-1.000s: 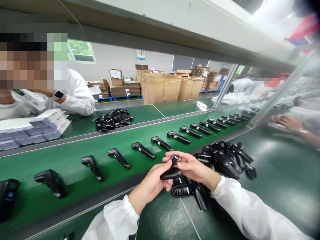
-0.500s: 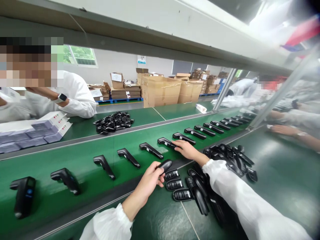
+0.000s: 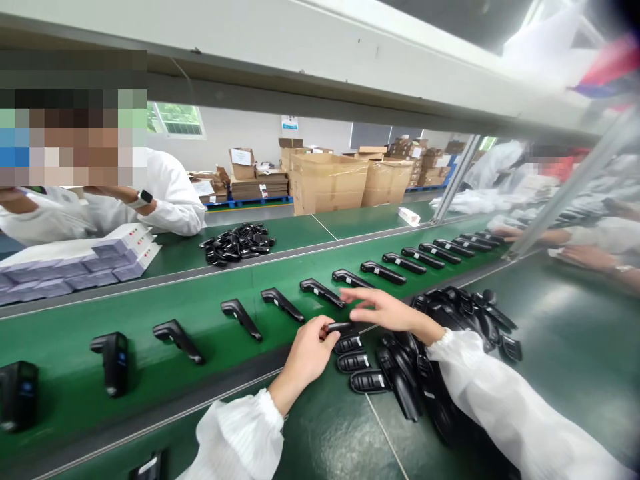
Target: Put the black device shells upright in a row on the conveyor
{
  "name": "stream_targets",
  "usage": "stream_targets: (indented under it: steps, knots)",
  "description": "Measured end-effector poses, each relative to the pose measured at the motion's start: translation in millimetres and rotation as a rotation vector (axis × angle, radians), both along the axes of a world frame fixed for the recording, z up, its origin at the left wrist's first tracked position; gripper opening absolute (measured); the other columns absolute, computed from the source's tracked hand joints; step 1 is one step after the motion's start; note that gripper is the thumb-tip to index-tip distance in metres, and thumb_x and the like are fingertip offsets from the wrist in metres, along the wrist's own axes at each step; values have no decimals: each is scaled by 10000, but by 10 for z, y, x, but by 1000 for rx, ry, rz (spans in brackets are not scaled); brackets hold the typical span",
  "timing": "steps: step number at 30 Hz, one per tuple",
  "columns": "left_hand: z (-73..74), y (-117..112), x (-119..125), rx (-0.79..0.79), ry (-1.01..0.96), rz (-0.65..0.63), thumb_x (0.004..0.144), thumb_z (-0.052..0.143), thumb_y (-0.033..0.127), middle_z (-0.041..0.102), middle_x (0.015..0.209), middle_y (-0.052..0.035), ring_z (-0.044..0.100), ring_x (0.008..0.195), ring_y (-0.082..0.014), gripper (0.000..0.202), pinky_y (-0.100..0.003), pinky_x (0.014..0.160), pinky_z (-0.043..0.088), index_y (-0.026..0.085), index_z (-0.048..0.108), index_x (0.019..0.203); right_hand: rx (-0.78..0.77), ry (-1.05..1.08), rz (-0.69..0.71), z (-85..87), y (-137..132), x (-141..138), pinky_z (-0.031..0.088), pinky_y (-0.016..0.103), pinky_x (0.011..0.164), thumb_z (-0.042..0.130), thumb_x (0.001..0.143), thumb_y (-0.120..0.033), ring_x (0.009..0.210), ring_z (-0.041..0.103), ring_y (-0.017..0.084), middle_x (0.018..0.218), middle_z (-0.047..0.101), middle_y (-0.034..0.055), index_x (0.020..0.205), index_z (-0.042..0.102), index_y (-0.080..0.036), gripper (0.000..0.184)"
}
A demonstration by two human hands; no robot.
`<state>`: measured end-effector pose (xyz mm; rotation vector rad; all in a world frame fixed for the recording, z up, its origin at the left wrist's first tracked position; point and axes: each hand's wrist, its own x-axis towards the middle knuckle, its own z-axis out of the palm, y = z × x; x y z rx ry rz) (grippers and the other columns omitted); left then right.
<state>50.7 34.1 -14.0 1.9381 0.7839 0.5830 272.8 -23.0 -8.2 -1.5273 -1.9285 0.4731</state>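
My left hand (image 3: 310,350) is closed on a black handle cover (image 3: 341,327), pinched between thumb and fingers at the belt's near edge. Just above it my right hand (image 3: 383,310) hovers with fingers apart, holding nothing. Its fingertips are close to the lower end of a black pistol-shaped handheld device (image 3: 320,291); whether they touch it I cannot tell. Similar devices lie in a row along the green belt (image 3: 220,373). By my left hand, several loose covers (image 3: 369,381) lie in a short column, beside a heap of more covers (image 3: 400,387) partly under my right forearm.
Another heap of black parts (image 3: 460,310) lies to the right. Across the belt are a black pile (image 3: 237,243), stacked white boxes (image 3: 120,257) and a person in white (image 3: 175,193). A metal post (image 3: 455,177) and an overhead shelf (image 3: 320,87) frame the view. Cardboard boxes (image 3: 327,183) stand behind.
The devices on the belt have shifted left. My right hand has raised its fingers from a device. My left hand has turned the cover flatter and brought it closer under my right hand.
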Motion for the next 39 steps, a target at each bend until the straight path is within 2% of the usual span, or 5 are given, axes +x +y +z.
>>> stream_targets:
  steps: [3,7,16,30,39]
  knots:
    - [23,-1,31,77,17,7,871,551,276,637,830,-19,601,766,-192,96,-297,715,469,209,613,899,-80,76,181,142,-116,-170,503,319,869,586,933,-366,989,665,203,1112,714,27,1262,627,-274,344]
    - [13,-45,42,220,79,6,885,544,269,609,1078,-94,580,943,-236,234,-376,850,470,189,563,1104,-97,100,2,101,22,-113,490,293,724,604,878,-300,744,638,174,820,695,-3,1001,696,-226,170]
    - [-52,-201,-90,377,208,-279,841,529,120,659,1006,-85,552,993,-291,200,-458,899,400,208,681,937,-33,-78,-312,-243,377,240,498,311,863,588,875,-266,933,656,192,1046,713,35,1081,660,-212,225]
    - [-195,-31,-17,-356,-234,153,893,518,211,613,985,-101,703,946,-228,60,-369,849,571,175,497,937,-79,-430,-504,-462,471,184,434,476,985,468,967,-173,1169,544,342,1221,600,224,1386,502,-109,426]
    - [-132,-182,102,-272,-248,143,876,549,332,609,1007,-81,670,937,-243,167,-465,899,535,196,504,962,-16,512,-75,-200,121,-444,518,325,835,554,941,-339,932,639,183,1044,670,38,1283,575,-236,358]
